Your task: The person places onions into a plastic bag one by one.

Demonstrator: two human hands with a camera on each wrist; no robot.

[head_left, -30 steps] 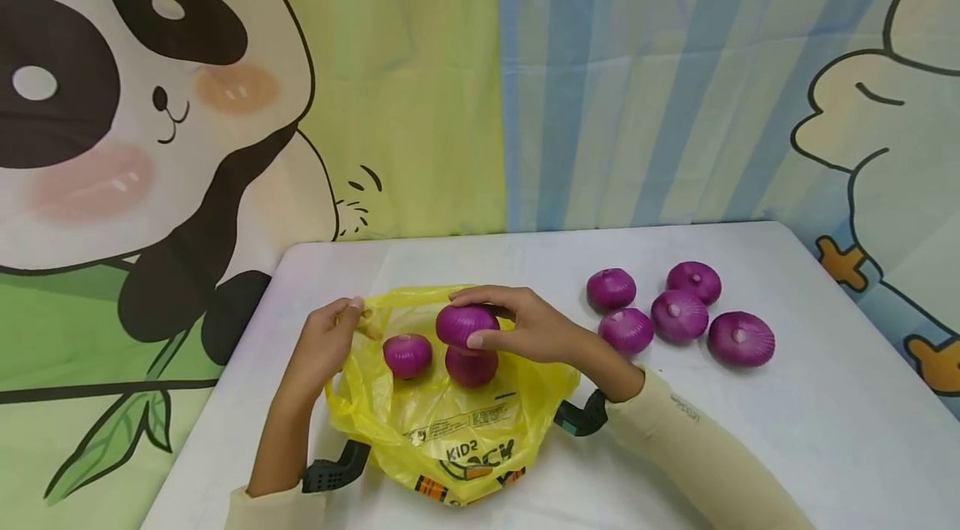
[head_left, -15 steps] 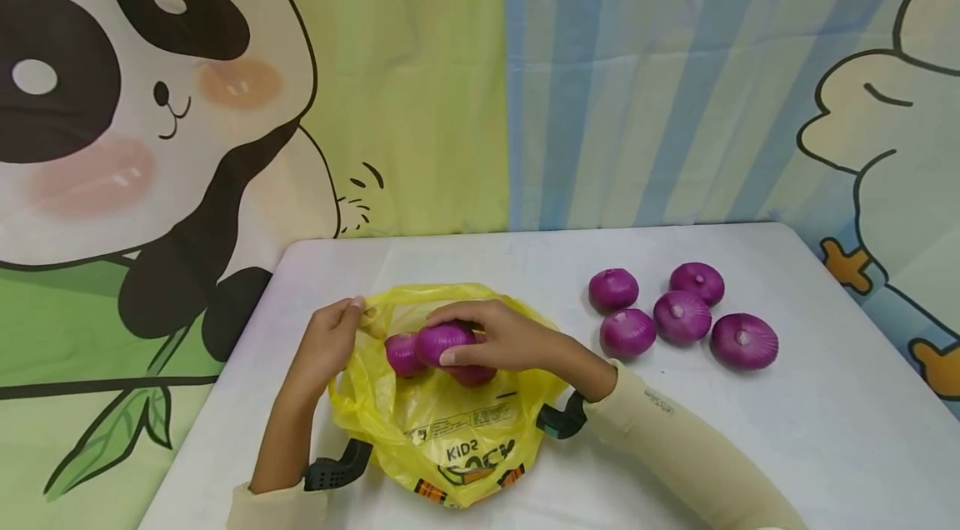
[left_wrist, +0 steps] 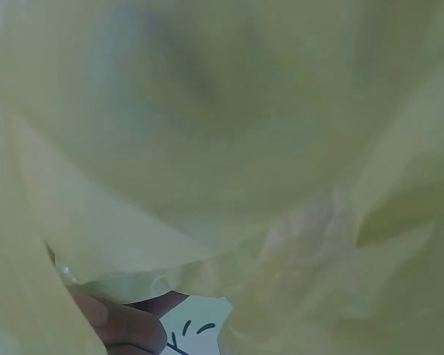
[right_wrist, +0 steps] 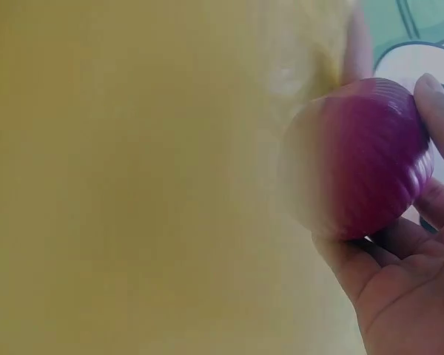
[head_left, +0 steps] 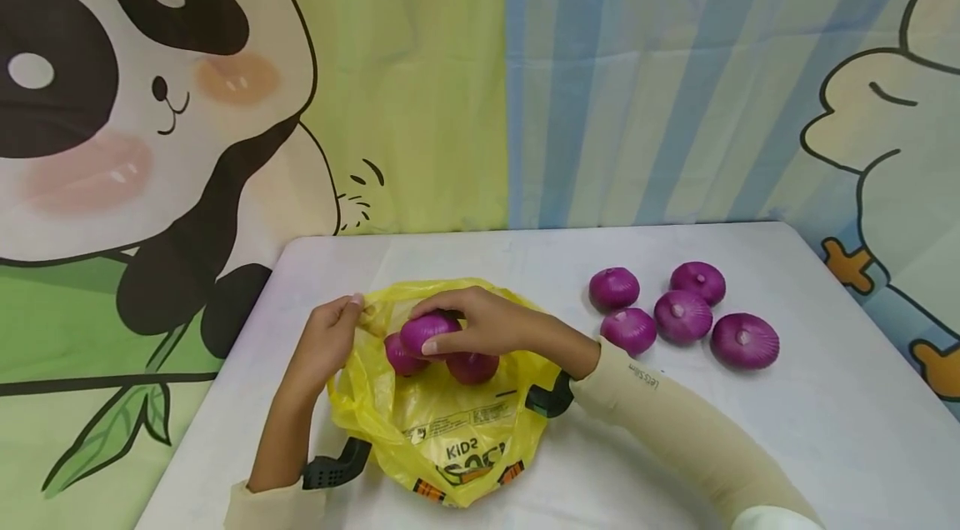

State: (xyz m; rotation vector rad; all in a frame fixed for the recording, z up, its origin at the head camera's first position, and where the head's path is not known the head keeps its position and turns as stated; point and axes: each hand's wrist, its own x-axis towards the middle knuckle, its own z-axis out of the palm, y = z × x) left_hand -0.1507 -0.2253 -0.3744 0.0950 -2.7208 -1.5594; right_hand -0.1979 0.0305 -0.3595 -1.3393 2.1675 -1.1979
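Observation:
My right hand [head_left: 483,323] grips a purple onion [head_left: 429,334] over the open mouth of a yellow plastic bag [head_left: 457,422]. In the right wrist view the thumb and fingers curl round that onion [right_wrist: 377,155], and blurred yellow plastic covers part of it. Two more onions lie inside the bag: one on the left [head_left: 402,357], partly hidden by the held onion, and another to the right [head_left: 472,367], below my right hand. My left hand [head_left: 327,338] pinches the bag's left rim. Yellow plastic fills most of the left wrist view, with a few fingers [left_wrist: 133,325] showing at the bottom.
Several onions sit in a group on the white table [head_left: 637,430] to the right of the bag, among them a large one [head_left: 745,341] and a back one [head_left: 697,282]. Behind the table hangs a printed cloth backdrop [head_left: 420,97] with a panda.
My right hand has moved left with the onion, from above the right onion in the bag to above the left one. My left hand keeps its pinch on the rim.

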